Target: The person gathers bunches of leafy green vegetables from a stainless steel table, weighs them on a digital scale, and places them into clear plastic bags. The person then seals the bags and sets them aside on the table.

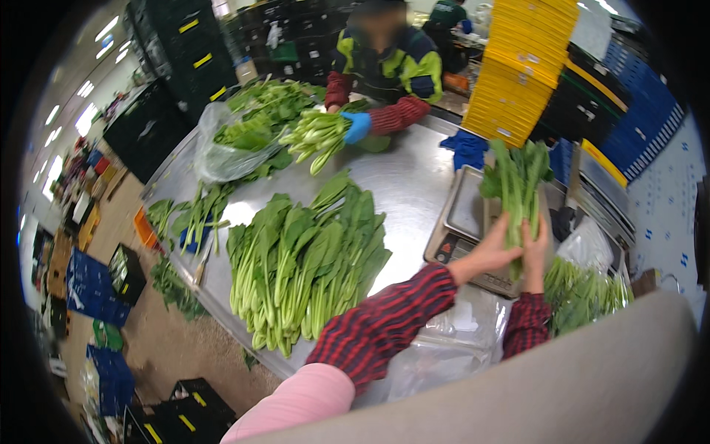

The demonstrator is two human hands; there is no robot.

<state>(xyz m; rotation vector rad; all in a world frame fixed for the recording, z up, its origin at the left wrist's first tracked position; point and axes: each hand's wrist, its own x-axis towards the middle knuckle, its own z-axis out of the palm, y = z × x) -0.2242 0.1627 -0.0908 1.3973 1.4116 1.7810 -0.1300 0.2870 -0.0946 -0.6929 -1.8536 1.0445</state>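
Note:
My left hand (491,250) and my right hand (535,252) grip a bunch of leafy green vegetables (515,191) by its stalks, leaves upward. The bunch is in front of a digital weighing scale (465,202) with a metal pan; whether it touches the scale cannot be told. Left of my arms, a broad pile of the same leafy greens (310,250) lies on the metal table (407,166), stalks toward me. Clear plastic bags (444,355) lie beneath my forearms. Right of my right hand are greens in clear plastic (588,294).
Across the table a co-worker's blue-gloved hand (356,126) holds another bunch (321,133). A plastic bag of greens (238,152) stands nearby. A knife (203,263) lies by the left edge. Yellow crates (516,72) are stacked behind the scale.

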